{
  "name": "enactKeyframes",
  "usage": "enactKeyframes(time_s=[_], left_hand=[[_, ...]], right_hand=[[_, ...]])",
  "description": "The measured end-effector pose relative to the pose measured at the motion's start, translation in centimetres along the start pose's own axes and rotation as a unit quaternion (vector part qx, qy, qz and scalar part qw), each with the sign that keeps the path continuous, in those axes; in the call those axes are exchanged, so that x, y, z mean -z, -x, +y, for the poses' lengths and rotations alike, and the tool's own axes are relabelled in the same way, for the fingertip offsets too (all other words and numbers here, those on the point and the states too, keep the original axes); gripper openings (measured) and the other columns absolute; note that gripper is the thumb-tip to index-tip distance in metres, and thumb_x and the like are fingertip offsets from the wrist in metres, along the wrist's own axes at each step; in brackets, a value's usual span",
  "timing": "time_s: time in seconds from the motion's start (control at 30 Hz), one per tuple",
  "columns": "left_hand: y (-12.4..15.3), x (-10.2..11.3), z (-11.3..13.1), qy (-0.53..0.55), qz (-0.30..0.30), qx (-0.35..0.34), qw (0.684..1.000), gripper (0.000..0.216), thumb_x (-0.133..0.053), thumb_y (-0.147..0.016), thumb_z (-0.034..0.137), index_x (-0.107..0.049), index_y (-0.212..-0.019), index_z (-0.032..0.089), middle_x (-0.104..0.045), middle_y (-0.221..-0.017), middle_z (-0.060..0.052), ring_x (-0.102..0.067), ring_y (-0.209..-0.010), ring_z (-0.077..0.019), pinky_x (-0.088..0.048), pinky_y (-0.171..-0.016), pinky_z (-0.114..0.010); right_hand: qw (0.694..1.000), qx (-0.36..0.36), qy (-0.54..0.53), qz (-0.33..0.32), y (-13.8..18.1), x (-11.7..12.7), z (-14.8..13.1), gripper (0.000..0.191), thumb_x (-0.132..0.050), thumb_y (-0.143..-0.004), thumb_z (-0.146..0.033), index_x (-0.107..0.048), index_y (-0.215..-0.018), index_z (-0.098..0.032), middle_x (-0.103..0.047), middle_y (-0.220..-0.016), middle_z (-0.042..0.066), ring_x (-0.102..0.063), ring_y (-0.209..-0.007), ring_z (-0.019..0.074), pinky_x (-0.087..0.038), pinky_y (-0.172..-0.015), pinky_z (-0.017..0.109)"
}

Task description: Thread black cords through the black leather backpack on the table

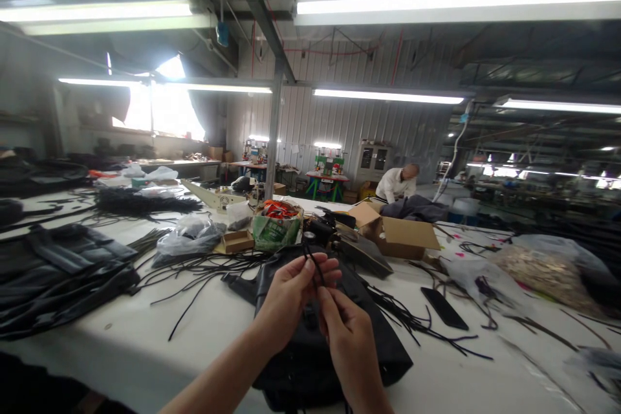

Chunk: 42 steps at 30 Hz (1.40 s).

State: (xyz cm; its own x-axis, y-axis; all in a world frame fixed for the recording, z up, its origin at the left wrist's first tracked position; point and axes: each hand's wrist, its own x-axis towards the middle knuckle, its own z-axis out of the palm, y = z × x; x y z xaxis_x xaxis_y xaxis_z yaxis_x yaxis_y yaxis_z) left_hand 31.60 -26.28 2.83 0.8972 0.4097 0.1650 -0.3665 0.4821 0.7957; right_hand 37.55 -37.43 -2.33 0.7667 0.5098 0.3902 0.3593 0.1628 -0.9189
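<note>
Fluorescent tubes lit a long white table (pixel 145 349) strewn with black straps (pixel 204 268), where the left hand (pixel 291 294) and the right hand (pixel 347 336) each kept a grip pinched on a thin black cord (pixel 310 259), held just above a black bag (pixel 388 356) lying there.

Holds both hands raised close together, low in the middle of the view. Has the bare left forearm slanting in from the lower left, wrist nearly straight, left hand (pixel 290 294) with its back partly to the camera. Pinches a thin cord (pixel 313 262) between left thumb and fingers (pixel 326 266). Has the right hand (pixel 350 344) just below and to the right, back upward, fingers (pixel 327 301) curled and closed on the same cord, almost touching the left hand.
</note>
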Motion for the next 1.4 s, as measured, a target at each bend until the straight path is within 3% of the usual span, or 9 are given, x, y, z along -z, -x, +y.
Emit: enactKeyframes(time_s=[0.23,0.43,0.53,0.67,0.83,1.1,1.23,1.4], left_hand=[[-0.1,0.0,0.4,-0.018,-0.005,-0.014,1.000,0.053,-0.077,-0.094,0.044,-0.067,-0.132,0.009,-0.075,-0.134,-0.023,-0.081,-0.108,-0.0236,-0.069,-0.091,-0.026],[-0.5,-0.2,0.5,-0.024,-0.035,-0.035,0.999,0.045,-0.077,-0.092,0.051,-0.066,-0.112,0.012,-0.078,-0.104,-0.014,-0.079,-0.089,-0.0198,-0.064,-0.073,-0.022],[-1.7,-1.0,2.2,-0.059,-0.054,-0.046,0.996,0.039,-0.074,-0.093,0.051,-0.062,-0.103,0.015,-0.072,-0.089,-0.007,-0.074,-0.076,-0.0154,-0.057,-0.061,-0.018],[-3.9,-3.9,6.7,-0.091,-0.095,-0.086,0.988,0.028,-0.071,-0.094,0.043,-0.058,-0.102,0.019,-0.059,-0.080,0.000,-0.067,-0.065,-0.0134,-0.043,-0.045,-0.016],[-5.7,-9.1,11.7,-0.147,-0.151,-0.153,0.965,0.011,-0.055,-0.102,0.027,-0.057,-0.096,0.018,-0.052,-0.073,0.003,-0.056,-0.058,-0.0060,-0.043,-0.052,-0.015],[-3.4,-16.9,16.3,-0.256,-0.208,-0.234,0.915,0.018,-0.043,-0.109,0.019,-0.053,-0.095,0.013,-0.040,-0.065,0.007,-0.040,-0.047,0.0018,-0.030,-0.062,-0.010],[-2.2,-18.8,17.3,-0.317,-0.188,-0.250,0.895,0.023,-0.039,-0.109,0.014,-0.052,-0.092,0.009,-0.041,-0.064,0.007,-0.042,-0.050,0.0039,-0.028,-0.070,-0.013],[-2.2,-18.4,17.1,-0.310,-0.166,-0.271,0.896,0.018,-0.046,-0.106,0.014,-0.055,-0.091,0.010,-0.053,-0.069,0.002,-0.051,-0.053,-0.0033,-0.034,-0.064,-0.016]], right_hand=[[1.000,-0.002,0.002,-0.004,0.0,-0.1,-0.6,0.066,-0.062,-0.101,-0.077,-0.064,-0.079,-0.014,-0.045,-0.063,0.000,-0.035,-0.056,0.0118,-0.024,-0.052,0.026],[1.000,0.001,-0.018,0.000,-0.3,-0.3,-0.5,0.060,-0.065,-0.102,-0.073,-0.067,-0.087,-0.015,-0.048,-0.063,0.000,-0.037,-0.056,0.0129,-0.025,-0.050,0.026],[1.000,0.024,-0.014,-0.014,-1.2,-0.1,-1.3,0.061,-0.063,-0.104,-0.072,-0.063,-0.080,-0.016,-0.051,-0.064,0.001,-0.040,-0.056,0.0129,-0.029,-0.050,0.026],[0.996,0.076,-0.033,-0.033,-4.1,0.5,-3.9,0.055,-0.064,-0.106,-0.068,-0.070,-0.091,-0.015,-0.054,-0.068,0.000,-0.045,-0.057,0.0115,-0.033,-0.052,0.023],[0.985,0.126,-0.115,-0.026,-8.6,1.7,-8.5,0.048,-0.077,-0.098,-0.065,-0.073,-0.096,-0.017,-0.050,-0.069,-0.002,-0.040,-0.057,0.0097,-0.029,-0.048,0.020],[0.956,0.255,-0.141,-0.031,-10.2,3.3,-15.2,0.040,-0.081,-0.100,-0.057,-0.074,-0.095,-0.018,-0.047,-0.068,-0.003,-0.036,-0.053,0.0075,-0.024,-0.046,0.022],[0.951,0.276,-0.134,-0.033,-10.3,3.8,-16.4,0.038,-0.079,-0.102,-0.057,-0.075,-0.100,-0.019,-0.048,-0.070,-0.002,-0.037,-0.054,0.0073,-0.024,-0.047,0.022],[0.954,0.257,-0.150,-0.038,-9.6,3.9,-16.2,0.044,-0.083,-0.098,-0.062,-0.078,-0.101,-0.018,-0.048,-0.069,-0.002,-0.039,-0.055,0.0080,-0.025,-0.046,0.021]])
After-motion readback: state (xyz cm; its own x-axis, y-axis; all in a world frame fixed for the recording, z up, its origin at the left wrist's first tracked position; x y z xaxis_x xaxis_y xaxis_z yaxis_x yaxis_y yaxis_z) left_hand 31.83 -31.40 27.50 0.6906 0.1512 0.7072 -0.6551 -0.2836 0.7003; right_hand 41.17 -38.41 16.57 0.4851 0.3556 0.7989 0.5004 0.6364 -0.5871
